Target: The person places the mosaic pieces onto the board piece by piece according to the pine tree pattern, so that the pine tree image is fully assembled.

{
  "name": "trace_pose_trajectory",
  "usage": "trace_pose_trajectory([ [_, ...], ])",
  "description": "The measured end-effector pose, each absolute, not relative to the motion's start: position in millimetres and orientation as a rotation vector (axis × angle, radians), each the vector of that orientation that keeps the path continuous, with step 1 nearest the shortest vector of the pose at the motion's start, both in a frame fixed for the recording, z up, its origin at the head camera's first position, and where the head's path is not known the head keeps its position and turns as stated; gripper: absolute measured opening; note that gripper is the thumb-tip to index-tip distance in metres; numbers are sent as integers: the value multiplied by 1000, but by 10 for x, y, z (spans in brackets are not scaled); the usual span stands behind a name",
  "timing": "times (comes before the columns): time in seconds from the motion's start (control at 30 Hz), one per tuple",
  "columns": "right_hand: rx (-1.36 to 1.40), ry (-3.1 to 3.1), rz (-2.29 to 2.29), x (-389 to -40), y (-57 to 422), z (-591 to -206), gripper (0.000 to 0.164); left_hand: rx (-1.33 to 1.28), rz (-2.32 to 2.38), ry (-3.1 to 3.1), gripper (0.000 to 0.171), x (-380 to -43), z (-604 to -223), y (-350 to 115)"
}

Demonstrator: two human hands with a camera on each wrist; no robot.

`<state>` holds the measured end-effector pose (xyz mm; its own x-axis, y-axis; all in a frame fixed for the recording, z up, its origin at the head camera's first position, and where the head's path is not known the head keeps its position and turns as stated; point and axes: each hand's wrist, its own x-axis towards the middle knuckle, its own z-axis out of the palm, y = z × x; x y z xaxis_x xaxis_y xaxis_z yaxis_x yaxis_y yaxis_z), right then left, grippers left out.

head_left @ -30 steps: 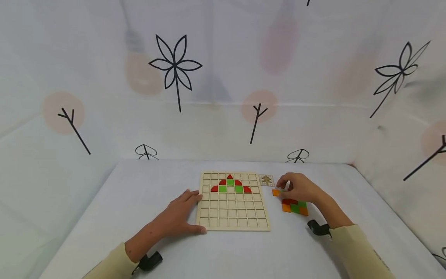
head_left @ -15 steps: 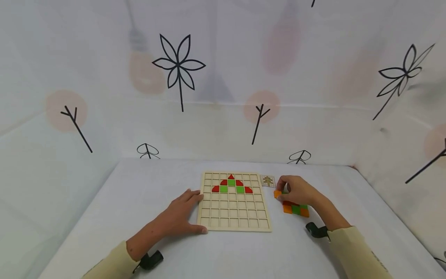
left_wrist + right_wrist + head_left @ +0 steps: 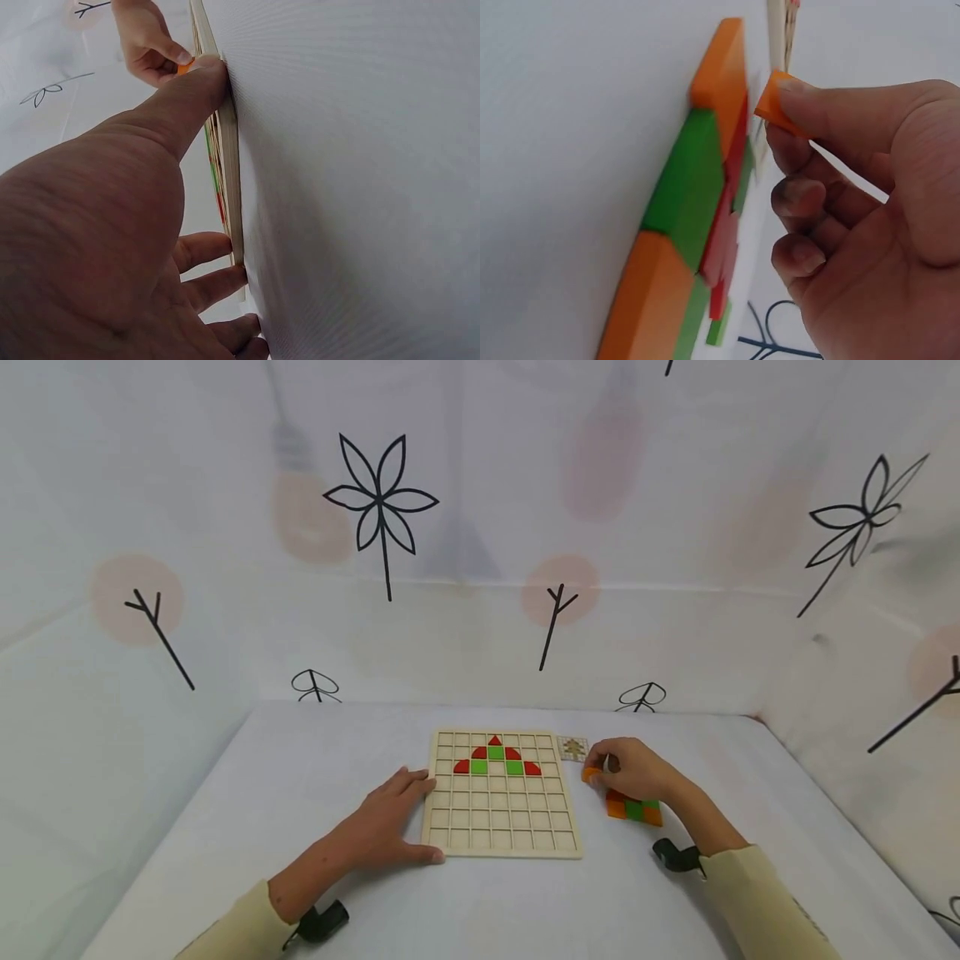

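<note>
My right hand [image 3: 633,768] pinches an orange square tile [image 3: 777,103] between thumb and fingertips, lifted off the table in the right wrist view. Beneath and beside that hand lies a group of orange, green and red tiles [image 3: 634,811]. My left hand [image 3: 386,822] rests against the left edge of a wooden grid board [image 3: 489,820], thumb at its near corner and fingers spread along the side. Red and green pieces [image 3: 496,752] sit in the board's upper cells in a stepped, tree-like shape. In the left wrist view the thumb [image 3: 187,94] touches the board's edge.
A small pattern card [image 3: 573,748] with a tree picture lies at the board's upper right. The white table [image 3: 495,910] meets a patterned cloth backdrop [image 3: 465,643] behind. Dark wrist cameras [image 3: 322,922] hang under both wrists.
The right hand has taken hold of the orange tile beside the pile and moved it slightly left toward the board. The left hand stays at the board's edge.
</note>
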<state>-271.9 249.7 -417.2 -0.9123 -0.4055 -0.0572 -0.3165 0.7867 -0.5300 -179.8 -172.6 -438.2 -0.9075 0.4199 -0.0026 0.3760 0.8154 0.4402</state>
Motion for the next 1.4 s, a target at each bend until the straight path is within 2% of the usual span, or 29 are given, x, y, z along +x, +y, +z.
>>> trace_pose_trajectory([
  [0.37,-757,2841,-876,-2633,2298,-4009,18,649,657,2904,108,-1801,-4390,-1722],
  [0.97,-868,2791,-948,-2584,1844,-3853,15,651,656,2898,107,-1798,-4401,-1751],
  [1.4,-1005,2751,-995,-2682,1479,-3896,9,662,643,2900,107,-1806,-4411,-1744],
])
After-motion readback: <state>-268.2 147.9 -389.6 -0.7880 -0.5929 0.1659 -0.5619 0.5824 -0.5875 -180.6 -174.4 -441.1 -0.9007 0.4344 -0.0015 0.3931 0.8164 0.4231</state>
